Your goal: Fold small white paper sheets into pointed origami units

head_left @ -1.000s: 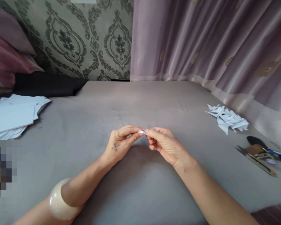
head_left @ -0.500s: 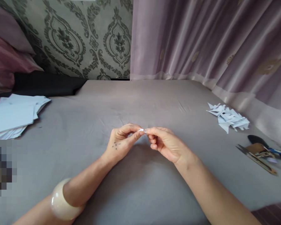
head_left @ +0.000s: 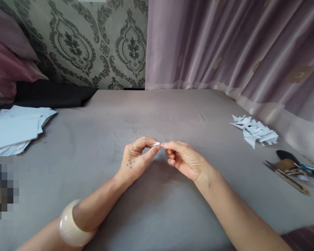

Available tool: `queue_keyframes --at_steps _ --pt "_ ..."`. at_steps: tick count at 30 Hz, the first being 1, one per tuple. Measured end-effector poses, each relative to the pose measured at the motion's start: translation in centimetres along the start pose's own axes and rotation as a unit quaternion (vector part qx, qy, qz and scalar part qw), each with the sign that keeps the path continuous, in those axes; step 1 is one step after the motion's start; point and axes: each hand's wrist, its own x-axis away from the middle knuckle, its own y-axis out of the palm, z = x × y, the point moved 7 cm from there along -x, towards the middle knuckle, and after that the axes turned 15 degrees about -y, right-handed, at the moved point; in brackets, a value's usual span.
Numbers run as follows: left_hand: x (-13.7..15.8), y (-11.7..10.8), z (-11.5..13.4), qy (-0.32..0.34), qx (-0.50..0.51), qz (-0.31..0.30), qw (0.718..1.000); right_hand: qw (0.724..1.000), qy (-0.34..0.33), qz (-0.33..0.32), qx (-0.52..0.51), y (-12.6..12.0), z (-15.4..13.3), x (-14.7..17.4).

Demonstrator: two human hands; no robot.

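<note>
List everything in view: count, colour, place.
White piece: 1, white, mid-frame
Paper stack: 1, white, left
Folded papers: several, heaped, white, right
Tools: mixed group, count unclear, black, brown, tan, blue, right
Surface: 1, grey, across the middle
Black cloth: 1, black, far left
Pink cloth: 1, pink, upper left
Wallpaper: patterned, grey-green, back
Curtain: mauve, upper right
Pixelated patch: 1, contents hidden, left edge
Bangle: 1, cream, lower left, worn
Left hand: 1, centre, fingers pinching white piece
Right hand: 1, centre, fingers pinched beside white piece, contact unclear
</note>
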Motion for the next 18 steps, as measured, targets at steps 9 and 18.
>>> queue_keyframes --at_steps 9,18 --pt "-1.4 -1.1 -3.0 -0.148 0.179 0.045 0.972 0.974 -0.131 0.050 0.180 -0.7 -1.5 -0.3" --pt "-0.9 -1.2 -2.6 -0.134 0.130 0.049 0.981 0.939 -0.218 0.023 0.266 -0.2 -0.3 -0.7"
